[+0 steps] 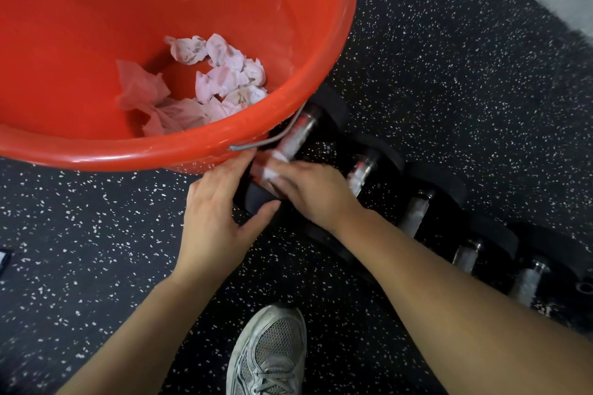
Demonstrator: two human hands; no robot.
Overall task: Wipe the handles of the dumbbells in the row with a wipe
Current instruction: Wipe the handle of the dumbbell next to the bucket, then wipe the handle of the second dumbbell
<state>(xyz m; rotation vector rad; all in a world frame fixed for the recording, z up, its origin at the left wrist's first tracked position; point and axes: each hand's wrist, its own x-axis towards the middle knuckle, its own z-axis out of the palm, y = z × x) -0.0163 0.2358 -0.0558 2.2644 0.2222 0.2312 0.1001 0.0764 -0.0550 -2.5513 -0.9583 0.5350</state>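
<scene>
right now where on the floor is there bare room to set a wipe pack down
Bare floor lies left of the left hand, below the red bucket. More lies beyond the dumbbell row, upper right. Crowded: around the right hand at the first handle, and by the shoe.

No text, label, brand, number or sign can be read anywhere in the view; the red bucket (288, 9) shows a plain wall and rim with no print; the black ends of the dumbbells (436, 183) carry no legible weight marks; the grey shoe (272, 353) shows no readable logo; a small dark object (4, 261) at the left edge is cut off and too small to tell whether it bears any writing.
</scene>
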